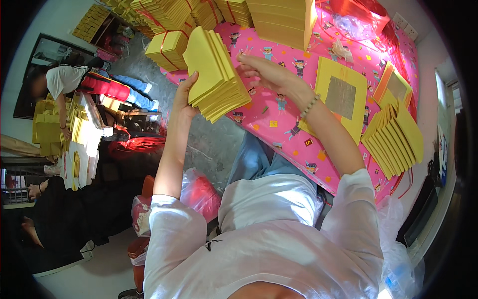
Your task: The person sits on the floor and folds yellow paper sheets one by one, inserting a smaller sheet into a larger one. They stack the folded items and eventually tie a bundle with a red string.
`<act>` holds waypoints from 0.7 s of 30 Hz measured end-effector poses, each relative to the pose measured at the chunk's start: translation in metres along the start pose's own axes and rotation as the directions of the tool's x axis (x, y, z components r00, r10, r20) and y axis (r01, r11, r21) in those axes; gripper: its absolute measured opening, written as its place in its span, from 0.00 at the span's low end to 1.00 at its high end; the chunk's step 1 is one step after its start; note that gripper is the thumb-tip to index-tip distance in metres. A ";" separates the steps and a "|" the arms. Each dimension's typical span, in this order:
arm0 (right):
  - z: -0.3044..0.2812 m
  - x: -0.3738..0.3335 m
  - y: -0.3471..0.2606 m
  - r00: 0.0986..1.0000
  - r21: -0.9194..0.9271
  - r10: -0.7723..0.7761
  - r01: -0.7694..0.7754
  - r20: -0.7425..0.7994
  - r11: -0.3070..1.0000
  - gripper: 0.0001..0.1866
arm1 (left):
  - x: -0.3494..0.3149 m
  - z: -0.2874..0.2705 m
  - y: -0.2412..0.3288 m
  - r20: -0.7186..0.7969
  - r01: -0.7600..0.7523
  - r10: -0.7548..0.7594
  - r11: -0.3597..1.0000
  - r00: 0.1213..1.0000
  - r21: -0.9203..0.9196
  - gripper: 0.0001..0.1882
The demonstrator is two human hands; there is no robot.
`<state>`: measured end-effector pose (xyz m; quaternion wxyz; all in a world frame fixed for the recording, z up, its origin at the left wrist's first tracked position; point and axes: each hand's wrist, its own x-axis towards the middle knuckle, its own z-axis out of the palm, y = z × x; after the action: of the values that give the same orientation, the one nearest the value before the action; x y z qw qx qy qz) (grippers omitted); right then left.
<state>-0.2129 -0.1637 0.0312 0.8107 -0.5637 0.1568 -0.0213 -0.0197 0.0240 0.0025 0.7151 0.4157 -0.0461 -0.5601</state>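
Observation:
A thick bundle of folded yellow paper sheets (214,74) is held up over the left edge of the pink table. My left hand (186,97) grips its near left side, with the thumb on top. To the right of the bundle, my right hand (269,74) hovers with fingers apart and nothing in it. A beaded bracelet circles that wrist. Beneath my right forearm lies a flat yellow sheet with a grey square (341,97). Farther right, a fanned stack of folded yellow paper (393,142) rests on the table.
The pink patterned tablecloth (279,124) spans the table. Yellow bundles tied with red string (169,50) and a tall yellow stack (281,22) stand at the back. Red strands (398,60) hang at the right. At far left, a person (74,79) leans over another table.

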 end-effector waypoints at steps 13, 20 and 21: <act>0.013 -0.051 0.027 0.999 0.053 -0.036 0.034 0.026 0.998 0.25 | -0.021 0.022 -0.013 0.126 -0.027 0.044 0.990 0.991 -0.136 0.23; 0.024 -0.059 0.016 0.999 0.023 -0.020 0.021 -0.037 1.000 0.25 | -0.028 0.032 -0.013 0.141 -0.002 0.024 0.988 0.990 -0.154 0.24; 0.024 -0.059 0.017 0.998 -0.011 -0.039 0.038 -0.047 0.999 0.26 | -0.028 0.033 -0.014 0.133 -0.005 0.024 0.989 0.991 -0.145 0.24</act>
<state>-0.2647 -0.1229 0.0371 0.8034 -0.5699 0.1651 -0.0494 -0.0579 0.0298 0.0263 0.7426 0.3238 -0.0567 -0.5836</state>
